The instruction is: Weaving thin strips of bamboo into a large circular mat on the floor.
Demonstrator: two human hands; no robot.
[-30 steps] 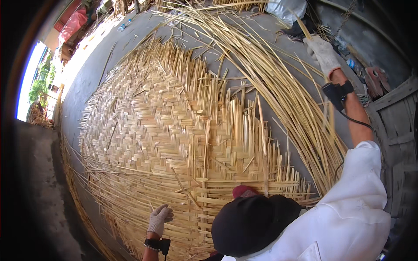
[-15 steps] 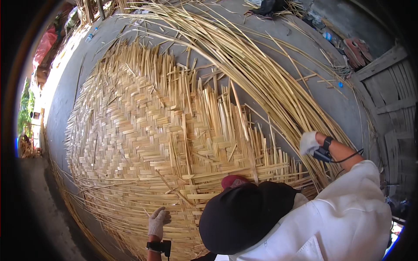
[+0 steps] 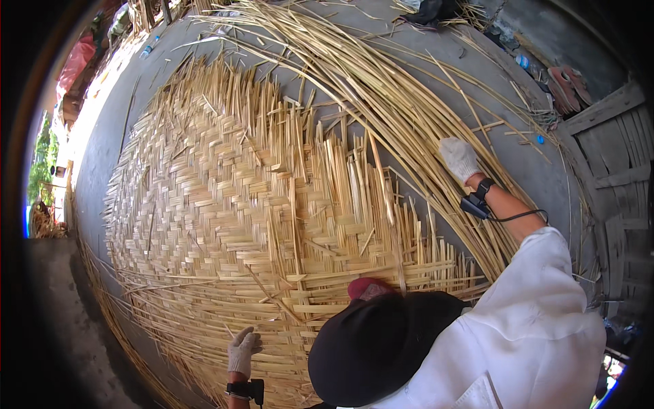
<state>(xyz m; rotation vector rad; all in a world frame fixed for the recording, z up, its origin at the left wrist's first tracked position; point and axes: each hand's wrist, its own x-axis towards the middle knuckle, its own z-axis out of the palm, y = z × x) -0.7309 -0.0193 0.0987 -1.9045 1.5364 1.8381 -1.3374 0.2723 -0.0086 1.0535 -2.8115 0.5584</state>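
My right hand (image 3: 459, 158), in a white knit glove, is closed over a long bundle of straw-coloured split reeds (image 3: 381, 88). Its fingertips are hidden beneath it. Over the lower part of a large woven reed mat (image 3: 204, 191) is my gloved left hand (image 3: 242, 351), its fingers loosely bent and apart. A thin strip end shows beside that hand; whether it touches the hand is unclear. The mat has a zigzag weave, with uneven loose ends along its far and right edges. The bundle runs diagonally along the mat's right side.
Dark cloth (image 3: 381, 341) and my white sleeve (image 3: 524, 286) hide the mat's lower right. Loose reed pieces lie on the grey floor (image 3: 102, 177). A plank door (image 3: 613, 146), sandals (image 3: 571, 88) and a plastic bottle (image 3: 523, 61) stand or lie at right.
My right hand has moved away from me and to the left along the reed bundle. The bundle's near part has shifted slightly left. My left hand has barely moved.
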